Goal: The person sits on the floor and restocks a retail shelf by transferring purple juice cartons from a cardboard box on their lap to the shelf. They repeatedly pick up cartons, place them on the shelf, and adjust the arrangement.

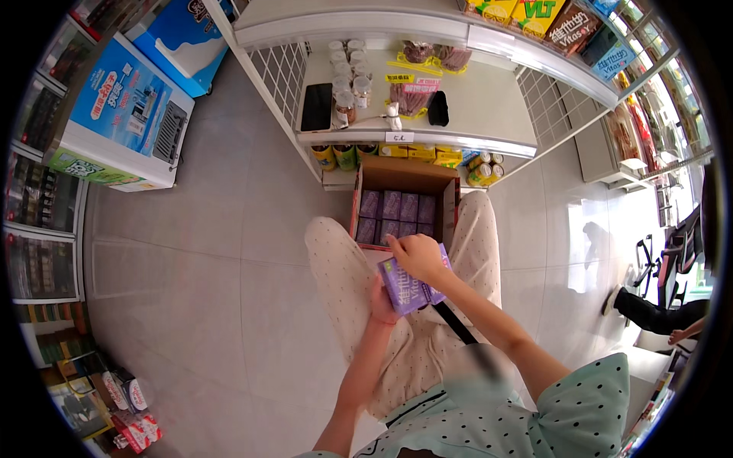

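Purple Vitasoy drink cartons (408,289) are held over my lap, tilted, with the print facing up. My left hand (383,300) grips them from the left side and below. Over their upper part lies my right hand (419,257), fingers bent and pointing left; whether it grips them is unclear. Between my knees, just beyond the hands, stands an open cardboard box (408,172) holding rows of purple cartons (391,205). The near part of the box is partly hidden by my right hand.
A white metal shelf (481,114) ahead holds jars (361,91), bagged snacks (415,97), a black phone-like slab (316,107) and a black case (438,109). Cans (481,173) and yellow cartons stand below. A freezer (123,114) is at left; another person's leg (647,312) shows at right.
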A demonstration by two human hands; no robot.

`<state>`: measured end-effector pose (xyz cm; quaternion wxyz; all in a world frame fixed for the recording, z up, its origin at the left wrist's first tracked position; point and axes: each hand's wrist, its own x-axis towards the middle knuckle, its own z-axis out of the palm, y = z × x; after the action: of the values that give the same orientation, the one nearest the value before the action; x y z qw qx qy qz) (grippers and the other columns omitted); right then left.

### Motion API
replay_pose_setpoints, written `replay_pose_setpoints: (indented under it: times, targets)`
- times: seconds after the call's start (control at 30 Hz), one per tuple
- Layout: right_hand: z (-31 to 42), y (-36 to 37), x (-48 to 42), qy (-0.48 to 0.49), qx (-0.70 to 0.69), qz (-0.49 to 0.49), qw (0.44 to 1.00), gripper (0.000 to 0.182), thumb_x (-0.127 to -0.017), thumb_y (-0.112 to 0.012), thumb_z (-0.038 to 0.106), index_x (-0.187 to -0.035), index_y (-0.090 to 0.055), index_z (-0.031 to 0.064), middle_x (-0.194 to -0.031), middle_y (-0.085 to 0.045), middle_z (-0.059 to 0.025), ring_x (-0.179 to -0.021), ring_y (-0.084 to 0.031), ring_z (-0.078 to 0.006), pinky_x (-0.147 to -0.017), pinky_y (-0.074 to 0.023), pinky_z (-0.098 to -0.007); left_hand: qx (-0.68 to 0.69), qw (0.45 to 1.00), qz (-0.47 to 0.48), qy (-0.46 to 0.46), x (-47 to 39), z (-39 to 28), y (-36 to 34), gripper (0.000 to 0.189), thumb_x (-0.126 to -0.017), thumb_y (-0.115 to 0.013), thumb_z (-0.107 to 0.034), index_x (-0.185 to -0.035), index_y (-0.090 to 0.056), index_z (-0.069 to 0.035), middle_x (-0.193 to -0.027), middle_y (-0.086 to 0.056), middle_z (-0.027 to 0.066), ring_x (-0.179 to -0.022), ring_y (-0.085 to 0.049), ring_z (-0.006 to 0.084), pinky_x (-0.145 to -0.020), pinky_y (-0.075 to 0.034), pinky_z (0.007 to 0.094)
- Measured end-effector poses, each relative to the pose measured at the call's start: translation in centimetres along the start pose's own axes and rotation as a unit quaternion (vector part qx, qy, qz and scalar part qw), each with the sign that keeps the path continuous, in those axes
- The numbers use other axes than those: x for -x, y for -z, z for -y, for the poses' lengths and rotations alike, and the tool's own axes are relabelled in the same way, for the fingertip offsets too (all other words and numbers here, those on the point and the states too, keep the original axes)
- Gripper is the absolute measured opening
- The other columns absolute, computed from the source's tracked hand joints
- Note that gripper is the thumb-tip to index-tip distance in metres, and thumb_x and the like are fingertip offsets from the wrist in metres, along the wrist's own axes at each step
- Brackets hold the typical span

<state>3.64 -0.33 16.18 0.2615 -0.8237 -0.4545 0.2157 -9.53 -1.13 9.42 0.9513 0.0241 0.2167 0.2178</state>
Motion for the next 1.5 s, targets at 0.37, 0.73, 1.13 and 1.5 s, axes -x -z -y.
replay_pose_setpoints:
  times: [0.37,0.73,1.13,1.5]
  targets:
    - [-2.1,7.5,3.7,-0.058,-0.051,0.046,0.996,0.07,-0.059,-0.074,0.038,-0.114,-0.046,0.0043,-0.096,-0.053,-0.0145,-0.094,-0.052,-0.032,-0.08,-0.043,-0.0375,0.083,0.983,0.164,0.016,-1.7,-0.3,-5.4,0.078,-0.082,-0.032,-0.059,-0.133,-0.022,-0.002,-0.136,-0.028,0.0108,-0.12,-0.036,0.0251,-0.098,-0.032,0.0391]
    - [-6.4,4.9,-0.5,-0.057,-0.304,0.188,0.932,0.057,-0.062,-0.076,0.02,-0.111,-0.05,0.0037,-0.097,-0.059,-0.0084,-0.088,-0.057,-0.0161,-0.078,-0.0444,-0.0279,0.126,0.986,0.097,-0.059,-3.0,-1.2,-3.8,0.096,-0.071,-0.051,-0.062,-0.136,-0.013,-0.003,-0.132,-0.031,0.016,-0.119,-0.038,0.0287,-0.097,-0.034,0.0407]
    - [-11.3,1.3,-8.4,-0.184,-0.56,0.033,0.807,0.041,-0.072,-0.066,0.005,-0.111,-0.053,0.0027,-0.093,-0.06,-0.0048,-0.083,-0.056,-0.0105,-0.072,-0.0462,-0.0238,0.228,0.934,0.269,-0.063,-7.2,-12.4,-3.7,0.083,-0.063,-0.062,-0.06,-0.132,-0.032,-0.025,-0.134,-0.03,0.0075,-0.121,-0.03,0.0248,-0.098,-0.021,0.0505]
    - [-22.0,-19.1,-13.6,-0.302,-0.162,0.041,0.939,0.058,-0.044,-0.082,0.02,-0.096,-0.061,0.0045,-0.078,-0.062,-0.0102,-0.074,-0.06,-0.0199,-0.069,-0.0478,-0.03,0.135,0.955,0.245,-0.099,-15.8,-19.7,-2.7,0.084,-0.062,-0.063,-0.062,-0.127,-0.038,-0.015,-0.078,-0.042,0.0027,-0.063,-0.041,0.0143,-0.061,-0.033,0.0288]
